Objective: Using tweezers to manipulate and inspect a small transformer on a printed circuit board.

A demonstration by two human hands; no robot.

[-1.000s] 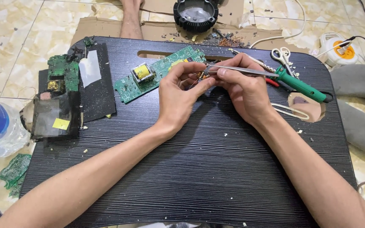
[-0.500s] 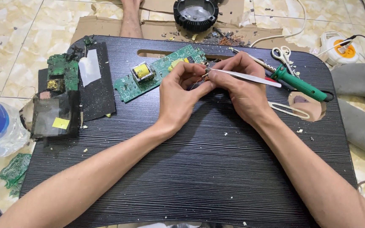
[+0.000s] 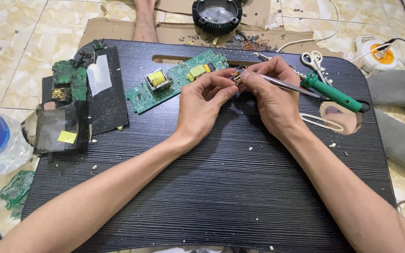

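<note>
**Head view: both hands pinch a small part as the iron's tip comes in close**

Head camera looks down two bare forearms onto a black ribbed bench (image 3: 221,187). Compared with a moment ago, the hands sit slightly tighter together and the soldering iron (image 3: 326,91) has drawn nearer the fingertips, so work on the part seems to be continuing.

Left hand (image 3: 200,105): grip nearly closed, thumb and forefinger pinching a tiny orange-and-dark component (image 3: 235,76) held just above the bench. Right hand (image 3: 270,98): fingers closed round the iron's metal shaft like a pen, also touching the component.

Beyond lie a long green circuit board (image 3: 176,82) with a yellow transformer, scissors (image 3: 312,61), and a round black ashtray-like dish (image 3: 217,14).
</note>
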